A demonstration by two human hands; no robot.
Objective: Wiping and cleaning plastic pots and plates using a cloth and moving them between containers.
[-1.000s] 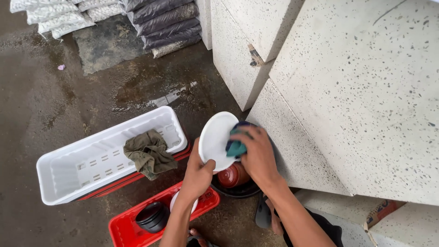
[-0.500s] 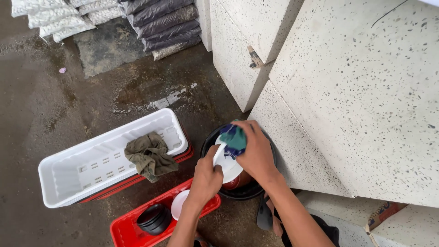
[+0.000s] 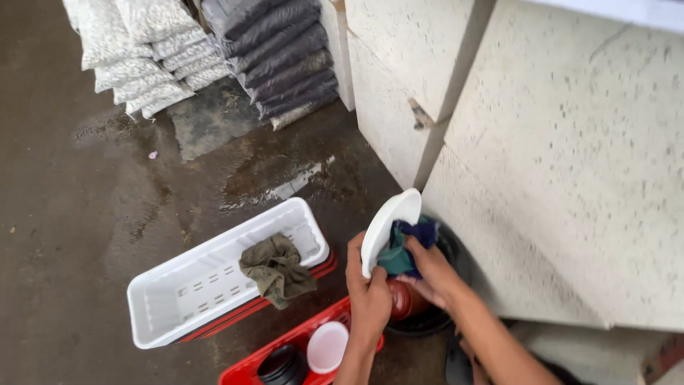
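My left hand (image 3: 367, 292) grips the lower edge of a white plate (image 3: 388, 224), held tilted almost on edge. My right hand (image 3: 431, 274) presses a dark blue and green cloth (image 3: 402, 249) against the plate's inner face. Below both hands sits a dark round basin (image 3: 427, 321) with a red bowl (image 3: 406, 299) in it, partly hidden by my hands.
A white slotted crate (image 3: 214, 285) with an olive rag (image 3: 276, 269) over its rim rests on a red crate. Another red crate (image 3: 249, 371) holds a black bowl (image 3: 281, 365) and a white cup (image 3: 328, 347). Speckled concrete blocks (image 3: 556, 178) stand right; stacked sacks (image 3: 214, 50) behind. The floor is wet.
The plate was lowered toward the basin, then raised again and turned more on edge. My right hand keeps rubbing the cloth on it.
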